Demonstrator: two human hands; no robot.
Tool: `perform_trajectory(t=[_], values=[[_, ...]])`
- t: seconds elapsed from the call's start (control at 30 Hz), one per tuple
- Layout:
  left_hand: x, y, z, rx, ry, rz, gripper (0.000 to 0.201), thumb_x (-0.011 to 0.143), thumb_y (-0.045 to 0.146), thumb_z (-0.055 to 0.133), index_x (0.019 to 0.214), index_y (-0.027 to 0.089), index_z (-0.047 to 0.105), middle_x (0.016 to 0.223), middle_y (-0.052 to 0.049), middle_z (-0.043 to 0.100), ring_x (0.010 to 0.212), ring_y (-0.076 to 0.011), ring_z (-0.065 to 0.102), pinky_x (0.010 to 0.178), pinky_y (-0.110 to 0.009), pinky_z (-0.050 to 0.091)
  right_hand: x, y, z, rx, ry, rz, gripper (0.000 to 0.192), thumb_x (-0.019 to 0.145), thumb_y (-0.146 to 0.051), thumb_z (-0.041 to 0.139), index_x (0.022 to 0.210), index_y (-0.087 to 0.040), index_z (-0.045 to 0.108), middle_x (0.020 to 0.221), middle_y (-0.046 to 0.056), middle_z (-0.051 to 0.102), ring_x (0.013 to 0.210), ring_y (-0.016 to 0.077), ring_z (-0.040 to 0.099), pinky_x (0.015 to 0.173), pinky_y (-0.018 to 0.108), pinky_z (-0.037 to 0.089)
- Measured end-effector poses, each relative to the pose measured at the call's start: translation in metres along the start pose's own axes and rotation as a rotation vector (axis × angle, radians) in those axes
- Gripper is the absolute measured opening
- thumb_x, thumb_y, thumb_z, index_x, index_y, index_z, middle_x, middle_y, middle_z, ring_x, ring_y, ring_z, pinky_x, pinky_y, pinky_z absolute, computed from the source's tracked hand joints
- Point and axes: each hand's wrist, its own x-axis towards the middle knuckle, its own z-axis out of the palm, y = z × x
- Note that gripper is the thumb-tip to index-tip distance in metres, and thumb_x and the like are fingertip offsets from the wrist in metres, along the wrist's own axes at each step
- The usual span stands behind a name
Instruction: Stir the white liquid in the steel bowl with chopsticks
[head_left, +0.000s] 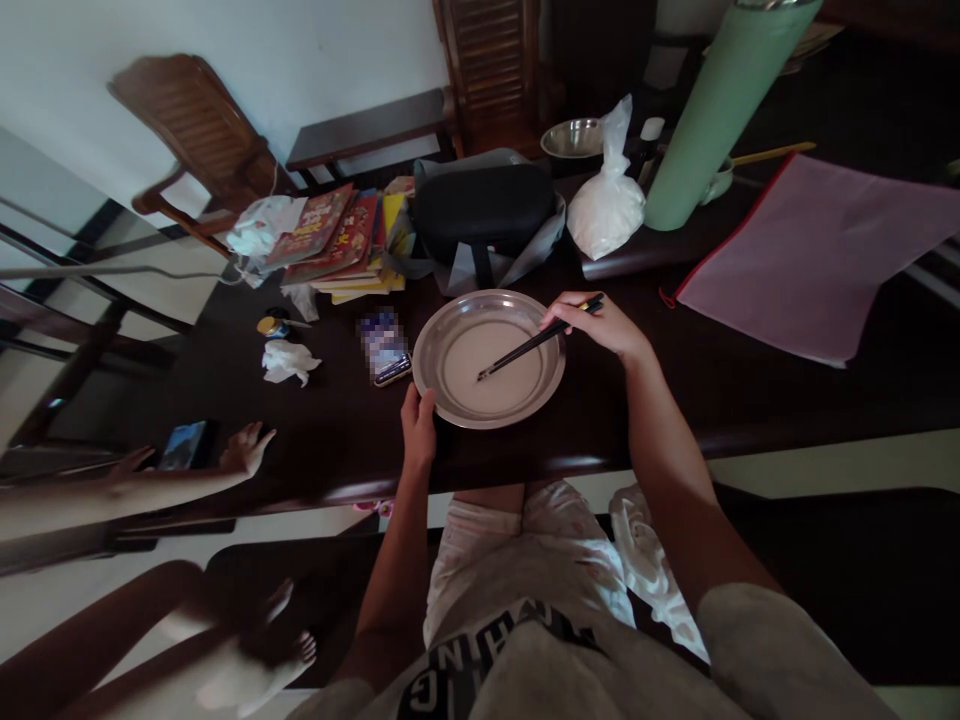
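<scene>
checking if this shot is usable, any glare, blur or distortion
Head view: dim light, with glints on the metal bowl; head view: a pixelated patch over the phone; head view: the green bottle leans outward, probably wide-angle distortion.

Blk case [484,205] sits btwn stacked bks [337,240] & grn flask [727,115], w/ pink folder [814,265] R of flask.

Bowl [499,419] is coloured silver, liquid [465,350] tinted milky white. Chopsticks [529,346] are coloured black, banded gold. Bottle [731,115] is coloured pale green. Folder [817,260] tinted mauve, edged red. Tabletop [592,410] coloured dark brown.
</scene>
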Motion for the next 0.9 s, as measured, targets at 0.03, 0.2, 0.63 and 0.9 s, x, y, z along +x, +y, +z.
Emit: perform_trajectory(t=[0.03, 0.2, 0.63, 0.9], values=[[0.0000, 0.0000, -0.0001, 0.000, 0.001, 0.002, 0.034, 0.082, 0.052, 0.061, 0.086, 0.018, 0.063, 0.081, -0.001, 0.060, 0.078, -0.0171, 0.054, 0.076, -0.027, 0.046, 0.0004, 0.0003, -0.0002, -0.008, 0.004, -0.011, 0.042, 0.085, -0.062, 0.065, 0.078, -0.022, 0.077, 0.086, 0.005, 0.077, 0.076, 0.0155, 0.065, 0.062, 0.028, 0.047], [0.0001, -0.0025, 0.0001, -0.008, -0.001, -0.005, 0.035, 0.082, 0.052, 0.060, 0.088, 0.017, 0.064, 0.082, -0.001, 0.061, 0.079, -0.0167, 0.054, 0.077, -0.027, 0.046, -0.0001, 0.0047, -0.0087, 0.009, 0.177, -0.001, 0.043, 0.082, -0.064, 0.067, 0.077, -0.022, 0.076, 0.074, 0.003, 0.075, 0.072, 0.0160, 0.066, 0.057, 0.027, 0.044], [-0.0005, -0.0010, 0.0008, -0.026, 0.011, -0.002, 0.034, 0.081, 0.051, 0.063, 0.085, 0.018, 0.063, 0.080, -0.001, 0.062, 0.077, -0.0164, 0.054, 0.077, -0.027, 0.047, -0.0010, 0.0062, -0.0083, 0.034, 0.157, -0.015, 0.040, 0.086, -0.060, 0.066, 0.079, -0.022, 0.076, 0.076, 0.004, 0.076, 0.074, 0.0163, 0.068, 0.059, 0.027, 0.045], [0.0005, -0.0037, 0.0002, -0.027, 0.008, -0.001, 0.035, 0.082, 0.052, 0.062, 0.087, 0.018, 0.064, 0.082, -0.002, 0.063, 0.077, -0.0162, 0.055, 0.077, -0.027, 0.048, 0.0009, 0.0010, -0.0001, -0.007, 0.011, -0.029, 0.043, 0.085, -0.062, 0.065, 0.078, -0.021, 0.077, 0.087, 0.005, 0.078, 0.077, 0.0151, 0.066, 0.062, 0.027, 0.047]])
